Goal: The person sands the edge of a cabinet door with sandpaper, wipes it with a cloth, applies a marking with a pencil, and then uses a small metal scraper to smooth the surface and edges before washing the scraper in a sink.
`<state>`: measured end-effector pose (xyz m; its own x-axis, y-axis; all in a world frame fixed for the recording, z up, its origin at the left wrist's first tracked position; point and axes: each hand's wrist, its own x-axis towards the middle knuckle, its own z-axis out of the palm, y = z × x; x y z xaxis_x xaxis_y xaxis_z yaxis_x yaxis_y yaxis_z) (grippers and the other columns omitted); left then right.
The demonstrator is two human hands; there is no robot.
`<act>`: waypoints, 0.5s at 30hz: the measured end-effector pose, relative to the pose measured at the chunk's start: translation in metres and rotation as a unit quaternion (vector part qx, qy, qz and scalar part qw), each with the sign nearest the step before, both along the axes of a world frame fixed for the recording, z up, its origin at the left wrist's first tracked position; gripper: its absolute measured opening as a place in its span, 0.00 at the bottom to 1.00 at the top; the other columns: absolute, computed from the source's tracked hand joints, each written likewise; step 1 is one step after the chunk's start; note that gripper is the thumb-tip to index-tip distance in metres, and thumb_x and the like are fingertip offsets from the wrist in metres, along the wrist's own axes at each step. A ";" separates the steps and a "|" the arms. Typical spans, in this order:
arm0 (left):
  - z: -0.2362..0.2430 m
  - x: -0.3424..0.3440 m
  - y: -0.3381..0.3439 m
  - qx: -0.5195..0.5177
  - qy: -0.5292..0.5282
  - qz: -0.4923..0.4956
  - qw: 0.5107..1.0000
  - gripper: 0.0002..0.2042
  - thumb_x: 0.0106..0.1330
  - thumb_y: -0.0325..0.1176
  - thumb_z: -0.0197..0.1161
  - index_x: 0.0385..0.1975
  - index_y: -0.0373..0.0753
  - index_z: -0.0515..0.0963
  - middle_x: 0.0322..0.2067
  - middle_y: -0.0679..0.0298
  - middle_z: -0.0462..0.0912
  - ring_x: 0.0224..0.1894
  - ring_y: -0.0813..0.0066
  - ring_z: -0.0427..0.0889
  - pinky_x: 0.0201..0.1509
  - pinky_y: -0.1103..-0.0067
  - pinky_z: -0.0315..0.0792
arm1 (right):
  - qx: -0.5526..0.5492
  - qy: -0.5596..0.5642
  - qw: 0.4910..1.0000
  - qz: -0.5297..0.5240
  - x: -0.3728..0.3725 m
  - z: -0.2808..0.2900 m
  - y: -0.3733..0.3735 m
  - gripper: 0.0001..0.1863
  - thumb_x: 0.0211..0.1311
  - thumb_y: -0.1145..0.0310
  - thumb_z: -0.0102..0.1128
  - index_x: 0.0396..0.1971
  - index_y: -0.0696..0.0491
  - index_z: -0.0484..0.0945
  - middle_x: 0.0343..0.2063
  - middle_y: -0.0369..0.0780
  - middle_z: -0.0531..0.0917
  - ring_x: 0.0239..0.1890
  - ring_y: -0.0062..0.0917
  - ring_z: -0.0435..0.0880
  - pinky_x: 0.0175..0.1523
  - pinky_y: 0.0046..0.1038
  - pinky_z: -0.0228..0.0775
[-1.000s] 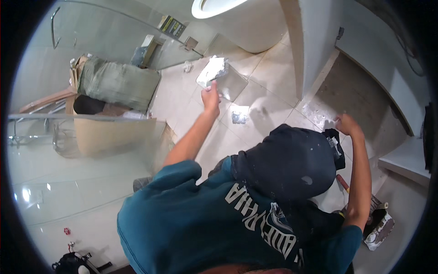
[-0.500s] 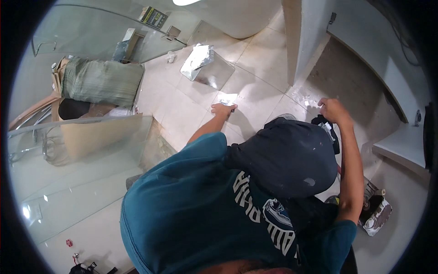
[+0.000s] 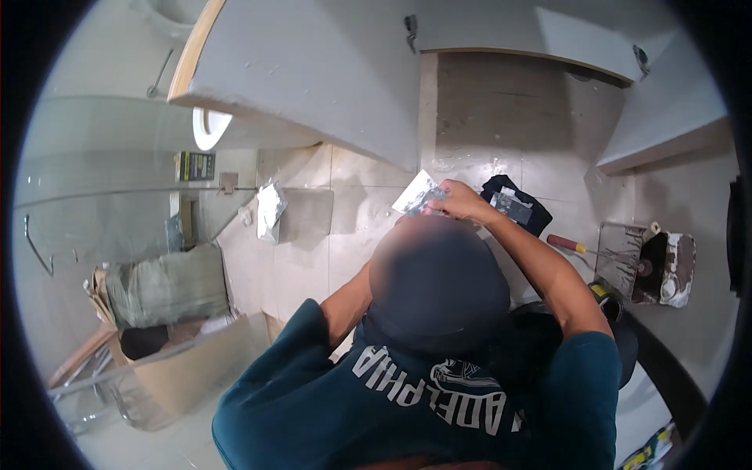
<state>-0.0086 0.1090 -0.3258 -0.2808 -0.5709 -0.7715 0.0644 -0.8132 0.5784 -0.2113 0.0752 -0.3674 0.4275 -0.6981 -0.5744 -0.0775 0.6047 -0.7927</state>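
Note:
A flat, shiny, light-coloured square piece (image 3: 417,193) is held above the tiled floor, beyond my dark raised knee (image 3: 446,274). My right hand (image 3: 460,201) comes across from the right, its fingers closed on the lower right edge of this piece. My left hand (image 3: 407,222) is close to its lower edge, but the knee and a blurred patch hide most of it, so I cannot see its fingers. Just right of my right hand lies a small black bag (image 3: 536,218) with a grey box-like thing (image 3: 511,207) in its mouth.
A red-and-yellow handled tool (image 3: 565,244) lies beside a smeared open metal tin (image 3: 627,262) at right. An open cabinet door (image 3: 305,74) juts in ahead. To the left are a metal can (image 3: 301,215), glass panels and a wrapped greenish bundle (image 3: 168,287).
My view has swung right, bringing the cabinet front ahead. My right hand has left the black bag's side and grasped the shiny piece, which my left hand held earlier, nearer my knee now.

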 end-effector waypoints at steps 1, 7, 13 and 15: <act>0.007 -0.009 -0.004 0.007 0.030 0.005 1.000 0.22 0.72 0.45 0.65 0.55 0.33 0.75 0.45 0.60 0.84 0.39 0.73 0.87 0.43 0.74 0.82 | 0.012 -0.006 0.997 -0.076 -0.008 0.001 0.002 0.24 0.65 0.66 0.70 0.58 0.56 0.74 0.41 0.40 0.85 0.38 0.18 0.85 0.35 0.20 0.80; 0.074 0.039 -0.031 -0.307 -0.305 0.076 0.898 0.18 0.77 0.51 0.53 0.46 0.40 0.75 0.35 0.66 0.79 0.26 0.80 0.74 0.30 0.81 0.68 | -0.053 -0.042 0.966 -0.249 -0.069 -0.015 -0.014 0.29 0.66 0.69 0.66 0.67 0.50 0.71 0.50 0.39 0.83 0.37 0.18 0.82 0.35 0.22 0.75; 0.306 0.044 -0.121 -0.689 -0.134 0.275 0.657 0.30 0.78 0.60 0.36 0.49 0.37 0.75 0.49 0.58 0.78 0.56 0.67 0.73 0.59 0.69 0.69 | -0.025 -0.404 0.810 -0.423 -0.040 -0.025 -0.081 0.24 0.69 0.73 0.61 0.64 0.49 0.73 0.55 0.38 0.80 0.53 0.23 0.80 0.49 0.25 0.75; 0.366 -0.007 -0.135 -0.718 -0.144 0.194 0.652 0.36 0.77 0.63 0.32 0.60 0.33 0.71 0.58 0.53 0.75 0.67 0.60 0.67 0.72 0.60 0.59 | -0.002 -0.400 0.796 -0.455 -0.022 -0.048 -0.083 0.23 0.67 0.68 0.64 0.61 0.51 0.74 0.55 0.39 0.80 0.54 0.24 0.80 0.49 0.27 0.75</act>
